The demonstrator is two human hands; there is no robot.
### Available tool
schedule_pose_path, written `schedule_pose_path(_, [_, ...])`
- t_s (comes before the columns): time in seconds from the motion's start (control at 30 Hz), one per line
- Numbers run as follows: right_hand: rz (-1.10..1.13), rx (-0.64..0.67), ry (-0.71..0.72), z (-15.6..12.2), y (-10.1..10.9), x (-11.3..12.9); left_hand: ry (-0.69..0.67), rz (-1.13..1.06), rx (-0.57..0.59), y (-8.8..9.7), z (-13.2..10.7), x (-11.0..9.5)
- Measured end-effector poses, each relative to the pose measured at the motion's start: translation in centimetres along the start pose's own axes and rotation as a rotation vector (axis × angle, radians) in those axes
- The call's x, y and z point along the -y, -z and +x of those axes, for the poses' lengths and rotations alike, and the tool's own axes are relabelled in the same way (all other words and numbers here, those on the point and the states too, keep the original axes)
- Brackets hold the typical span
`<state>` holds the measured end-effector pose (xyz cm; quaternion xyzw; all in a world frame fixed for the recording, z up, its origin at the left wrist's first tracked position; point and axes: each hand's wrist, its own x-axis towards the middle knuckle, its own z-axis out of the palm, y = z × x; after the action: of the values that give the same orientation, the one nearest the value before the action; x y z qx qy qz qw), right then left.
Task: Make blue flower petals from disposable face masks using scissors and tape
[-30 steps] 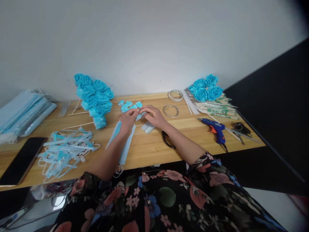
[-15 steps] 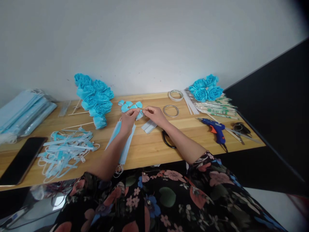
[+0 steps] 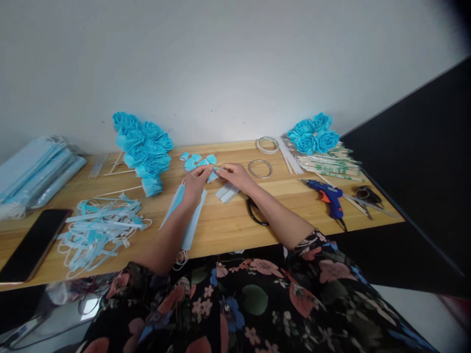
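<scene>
Right hand (image 3: 236, 175) dipped slightly — blue piece (image 3: 213, 175) pinched.

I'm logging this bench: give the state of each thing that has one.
Left hand: pinching
Right hand: pinching
Small light-blue fabric piece: between the fingertips, partly hidden
Blue plastic glue gun: lying on its side
Black rectangular phone: flat, screen dark
Blue-and-white fabric strips: tangled heap
Blue fabric roses: formed, in two clusters
White round tape roll: flat
Pale-blue pleated masks, far left: stacked
</scene>
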<state>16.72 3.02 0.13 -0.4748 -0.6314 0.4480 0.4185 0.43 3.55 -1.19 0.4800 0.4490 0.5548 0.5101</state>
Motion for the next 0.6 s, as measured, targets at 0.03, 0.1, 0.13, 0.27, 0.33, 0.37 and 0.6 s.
schedule_pose_path(0.03, [-0.002, 0.012, -0.007, -0.02, 0.01, -0.06, -0.002, 0.002, -0.008, 0.01, 0.02, 0.04])
schedule_pose_path(0.1, [-0.005, 0.027, -0.003, -0.02, -0.01, -0.21, 0.001, 0.012, -0.015, 0.01, 0.04, 0.1])
schedule_pose_path(0.13, [-0.004, 0.033, 0.002, 0.0, -0.03, -0.27, 0.004, 0.014, -0.013, 0.0, 0.05, 0.11])
schedule_pose_path(0.27, [-0.009, 0.025, 0.009, 0.06, -0.09, -0.27, 0.005, -0.002, -0.007, -0.11, -0.01, -0.05])
schedule_pose_path(0.33, [-0.01, 0.004, 0.015, 0.06, -0.04, -0.16, 0.01, 0.001, -0.001, -0.18, -0.07, -0.22])
schedule_pose_path(0.37, [-0.002, -0.012, 0.021, 0.06, 0.01, -0.09, 0.014, 0.006, 0.004, -0.22, -0.09, -0.31])
schedule_pose_path(0.6, [-0.023, -0.144, 0.031, 0.21, 0.43, 0.27, 0.061, 0.02, 0.054, -0.38, -0.2, -0.46])
